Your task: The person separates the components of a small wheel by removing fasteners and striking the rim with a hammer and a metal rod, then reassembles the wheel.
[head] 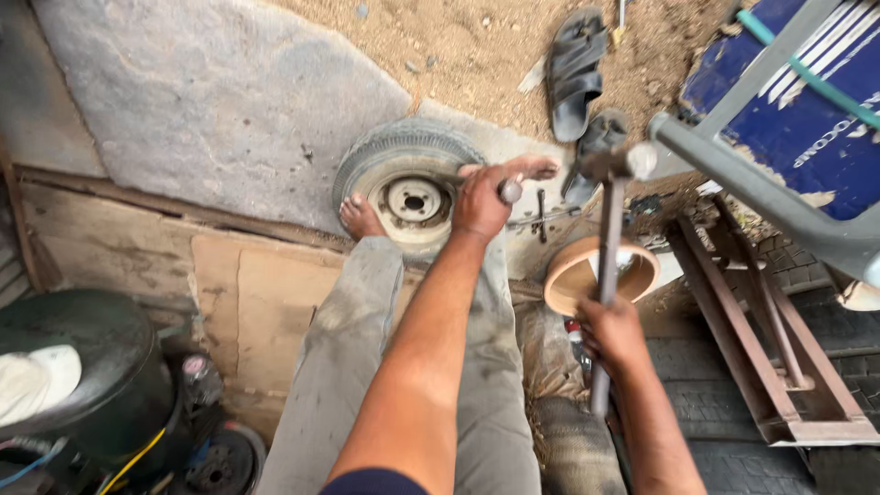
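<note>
A small worn tyre on a pale steel rim lies on the ground, pinned between my two bare feet. My left hand is over the tyre's right side, closed around a short metal bar whose round end sticks out past my thumb. My right hand grips the long metal handle of a hammer. The hammer's head is raised to the right of the bar's end.
A tan bowl sits behind the hammer handle. Black sandals lie on the dirt, a cross wrench by the tyre. A rusty metal frame and a blue panel stand at right. A black tank is at lower left.
</note>
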The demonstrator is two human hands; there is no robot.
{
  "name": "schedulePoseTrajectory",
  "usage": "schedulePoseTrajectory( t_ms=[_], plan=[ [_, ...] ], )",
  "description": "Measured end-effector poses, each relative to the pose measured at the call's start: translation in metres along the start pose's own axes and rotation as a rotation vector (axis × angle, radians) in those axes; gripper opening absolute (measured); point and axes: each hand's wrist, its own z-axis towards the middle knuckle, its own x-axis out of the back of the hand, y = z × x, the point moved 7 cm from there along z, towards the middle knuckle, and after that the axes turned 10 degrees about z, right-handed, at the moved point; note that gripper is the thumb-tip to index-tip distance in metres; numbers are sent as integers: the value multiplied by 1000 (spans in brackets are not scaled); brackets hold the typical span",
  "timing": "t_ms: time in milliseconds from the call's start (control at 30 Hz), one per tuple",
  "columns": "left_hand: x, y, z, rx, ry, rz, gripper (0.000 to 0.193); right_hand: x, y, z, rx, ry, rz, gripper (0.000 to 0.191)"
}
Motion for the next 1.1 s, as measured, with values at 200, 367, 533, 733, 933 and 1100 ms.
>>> schedulePoseTrajectory(
  t_ms=[200, 367, 533, 733, 933, 1100],
  plan=[
    [6, -2, -5, -59, 126, 102, 30, 12, 21, -42, 127, -100, 189, 4],
    [20, -12, 10, -10, 91, 117, 8, 0, -27, -125, 371, -241, 302, 7],
    [37, -1, 21, 11, 31, 92, 27, 30, -127, -212, 861, -532, 612, 11],
    [49, -11, 30, 61, -76, -17, 48, -135, -109, -156, 324, -313, 294, 5],
    [76, -50, 30, 82, 159, -97, 18, -92, -22, -83, 115, -212, 256, 15],
    [76, -42, 22, 14, 134, -87, 29, 16, -119, -177, 633, -237, 348, 15]
  ],
)
